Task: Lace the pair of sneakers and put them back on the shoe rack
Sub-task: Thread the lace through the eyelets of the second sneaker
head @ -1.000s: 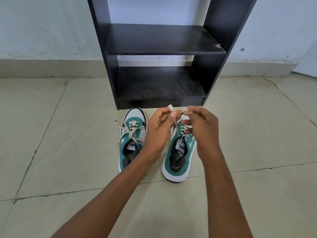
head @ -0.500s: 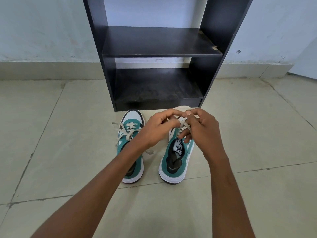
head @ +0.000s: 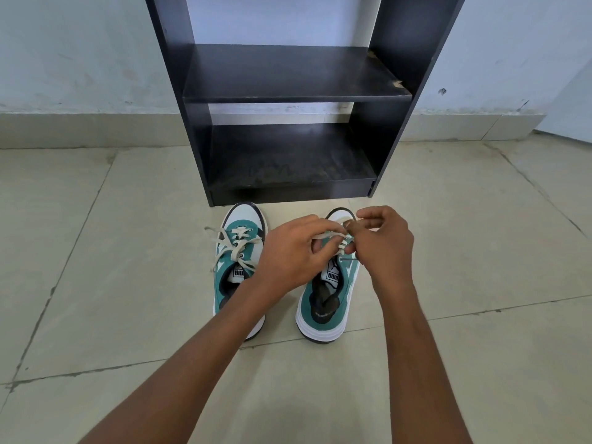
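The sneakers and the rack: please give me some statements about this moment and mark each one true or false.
1. Both sneakers stand on the floor in front of the shoe rack. True.
2. The left hand and the right hand both work at the lace of the right sneaker. True.
3. The left sneaker lies on its side. False: it stands upright on its sole, its lace ends loose.
4. A sneaker already sits on the lower shelf. False: neither visible shelf holds a shoe.
5. The toes point toward the rack. True.
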